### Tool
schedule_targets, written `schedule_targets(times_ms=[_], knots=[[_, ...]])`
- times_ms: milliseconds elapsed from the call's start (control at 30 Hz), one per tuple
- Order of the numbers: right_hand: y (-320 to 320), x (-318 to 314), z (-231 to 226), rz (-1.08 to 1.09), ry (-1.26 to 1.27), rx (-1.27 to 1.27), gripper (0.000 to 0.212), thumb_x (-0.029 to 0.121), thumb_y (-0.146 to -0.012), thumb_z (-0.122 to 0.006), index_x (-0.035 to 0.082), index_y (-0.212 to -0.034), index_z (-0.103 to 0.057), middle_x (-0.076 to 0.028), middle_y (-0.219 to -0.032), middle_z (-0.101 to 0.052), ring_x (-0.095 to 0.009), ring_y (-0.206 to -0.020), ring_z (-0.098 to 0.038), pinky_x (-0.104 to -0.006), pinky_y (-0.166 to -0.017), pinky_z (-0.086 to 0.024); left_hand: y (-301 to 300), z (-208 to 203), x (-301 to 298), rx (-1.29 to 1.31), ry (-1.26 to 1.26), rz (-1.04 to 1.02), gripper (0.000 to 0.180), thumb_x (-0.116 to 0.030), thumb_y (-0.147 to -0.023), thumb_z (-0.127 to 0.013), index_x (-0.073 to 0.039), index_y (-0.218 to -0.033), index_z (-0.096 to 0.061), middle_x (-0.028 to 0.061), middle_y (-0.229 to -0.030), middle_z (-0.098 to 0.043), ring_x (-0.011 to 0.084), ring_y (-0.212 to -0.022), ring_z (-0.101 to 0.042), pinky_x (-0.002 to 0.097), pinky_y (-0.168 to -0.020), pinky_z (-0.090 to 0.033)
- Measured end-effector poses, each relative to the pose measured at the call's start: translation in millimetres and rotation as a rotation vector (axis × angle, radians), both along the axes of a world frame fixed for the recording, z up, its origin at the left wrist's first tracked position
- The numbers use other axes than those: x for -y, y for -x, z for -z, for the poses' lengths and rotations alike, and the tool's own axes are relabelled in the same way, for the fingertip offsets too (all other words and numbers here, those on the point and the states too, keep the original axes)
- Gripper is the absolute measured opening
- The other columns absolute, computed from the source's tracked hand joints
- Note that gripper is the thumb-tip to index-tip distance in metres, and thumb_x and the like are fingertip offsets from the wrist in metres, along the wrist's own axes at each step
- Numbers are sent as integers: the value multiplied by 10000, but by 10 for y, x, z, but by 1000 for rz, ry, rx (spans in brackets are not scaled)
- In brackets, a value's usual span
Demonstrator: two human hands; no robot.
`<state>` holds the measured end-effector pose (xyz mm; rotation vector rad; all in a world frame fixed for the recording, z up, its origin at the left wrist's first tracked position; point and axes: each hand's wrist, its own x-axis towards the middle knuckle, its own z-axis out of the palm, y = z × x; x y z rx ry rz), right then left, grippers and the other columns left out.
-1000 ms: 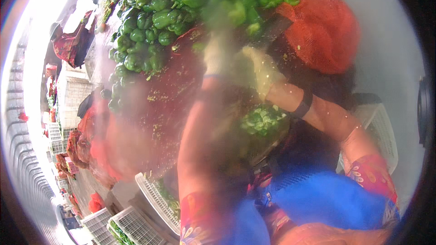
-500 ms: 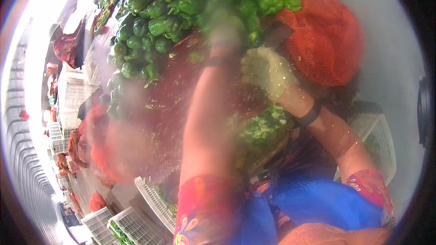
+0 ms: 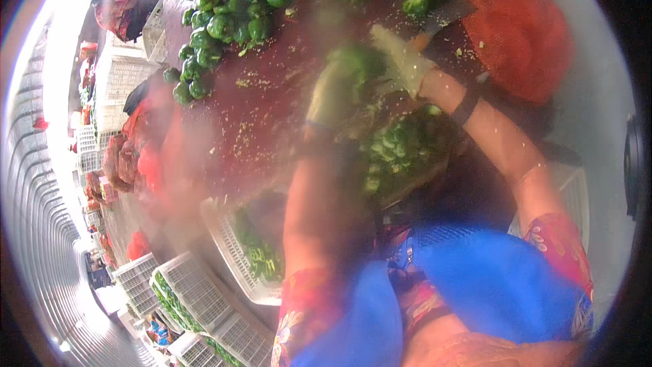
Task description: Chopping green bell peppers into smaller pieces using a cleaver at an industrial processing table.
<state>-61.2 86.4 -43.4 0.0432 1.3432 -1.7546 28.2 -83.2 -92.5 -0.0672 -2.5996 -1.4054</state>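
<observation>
My left hand [image 3: 327, 92], in a pale glove, is closed around a green bell pepper [image 3: 360, 62], blurred by motion. Just right of it is my right hand [image 3: 402, 64], also in a pale glove and seen edge-on; its fingers are smeared. An orange-brown piece [image 3: 420, 42] shows beside that glove, too unclear to name. Below the hands, at the near side of the dark red surface [image 3: 272, 119], lies a heap of pale green pepper pieces [image 3: 401, 146]. A large pile of green bell peppers [image 3: 234, 7] spreads along the far side.
A full red mesh sack [image 3: 519, 34] stands at the far right. A white crate [image 3: 231, 251] with green peppers sits at near left, and another white crate [image 3: 574, 194] at right. More crates [image 3: 193, 285] stand farther left. Red sacks [image 3: 146, 163] lie beyond the surface's left edge.
My left hand has drawn back from the pepper pile with a bell pepper. My right hand has moved up and turned edge-on. The view has shifted, showing more of the near-left crate.
</observation>
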Motion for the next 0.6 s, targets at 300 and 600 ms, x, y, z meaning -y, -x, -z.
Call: schedule_targets(times_ms=[300,600], knots=[[1,136,303,108,403,103,387,331,-961,-432,9,-1128,-566,-97,-1061,-639,-230,-975,-588,-365,-915,-463,-318,-264,-222,452,-1268,-341,254,-235,-863,-525,-68,-1047,-572,42,-928,-568,175,-801,-560,293,-725,-488],[30,195,837,94,371,66,259,244,-936,-490,29,-1039,-590,-89,-1001,-649,-204,-923,-625,-340,-856,-504,-347,-256,-300,339,-945,-316,259,-142,-812,-521,-25,-1038,-571,53,-844,-556,166,-692,-552,289,-595,-495]])
